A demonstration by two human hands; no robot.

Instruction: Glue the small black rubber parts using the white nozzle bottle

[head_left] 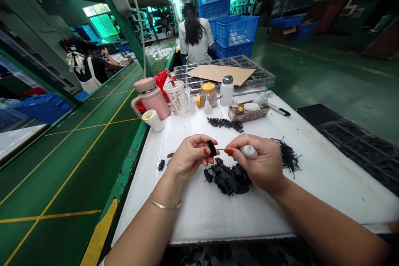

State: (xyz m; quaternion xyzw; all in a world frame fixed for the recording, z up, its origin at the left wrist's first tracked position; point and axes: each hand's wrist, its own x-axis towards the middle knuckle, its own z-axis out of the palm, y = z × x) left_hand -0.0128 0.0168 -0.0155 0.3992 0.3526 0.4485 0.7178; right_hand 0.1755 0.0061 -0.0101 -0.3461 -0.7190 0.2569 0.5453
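Over the white tabletop (pixel 193 220), my left hand (pixel 193 153) pinches a small black plastic part (pixel 211 148) between thumb and fingertips. My right hand (pixel 262 160) is closed around a white rounded tool with a thin needle-like tip (pixel 249 152), most of it hidden by the fingers. The thin tip points left and meets or nearly meets the black part; contact is too small to tell. Below both hands lies a heap of black plastic parts (pixel 229 178). A few loose black pieces (pixel 161 165) lie left of my left hand.
Thin black sticks (pixel 288 156) lie right of my right hand, small black rings (pixel 226 124) ahead. Behind stand a pink mug (pixel 156 102), paper cup (pixel 176 95), jar (pixel 208 93), white bottle (pixel 227 91) and small box (pixel 249 112). A green conveyor (pixel 77 153) runs left; two people sit beyond.
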